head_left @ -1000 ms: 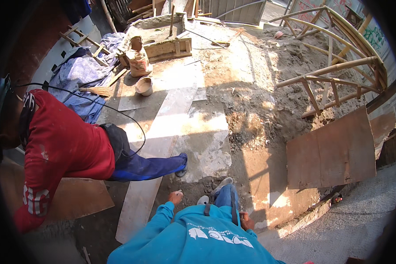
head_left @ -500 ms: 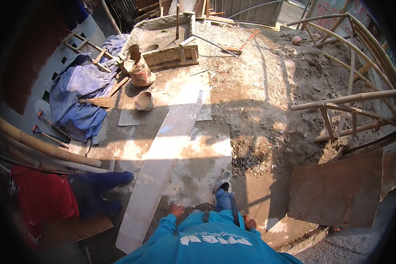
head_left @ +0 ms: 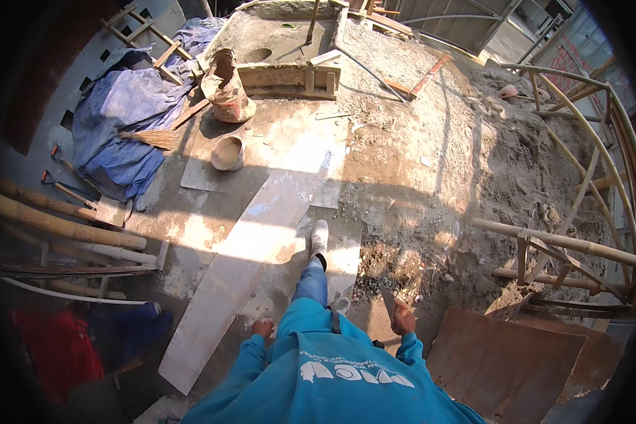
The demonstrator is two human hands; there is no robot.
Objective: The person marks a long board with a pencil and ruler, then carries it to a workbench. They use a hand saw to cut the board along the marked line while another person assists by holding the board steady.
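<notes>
My right hand (head_left: 403,318) is closed around the handle of a trowel (head_left: 388,300), whose flat, pointed blade sticks out ahead over the ground. My left hand (head_left: 263,327) hangs by my left side with its fingers curled in, and nothing shows in it. A long pale board (head_left: 226,272) lies on the ground just left of my legs, nearest to that hand. One white shoe (head_left: 319,240) of mine is forward, on the cement-stained sheet beside the board.
A bucket (head_left: 228,153) and a torn bag (head_left: 233,99) stand ahead, before a low-walled mixing trough (head_left: 290,79). A blue tarp (head_left: 116,127) and bamboo poles (head_left: 71,222) lie left, near a person in red (head_left: 53,346). A bamboo frame (head_left: 558,244) and brown sheets (head_left: 502,360) occupy the right.
I have stepped forward, bringing the trough, bag and bucket nearer. My right hand has swung out from my side, and the trowel now shows. The person in red sits lower in the view.
</notes>
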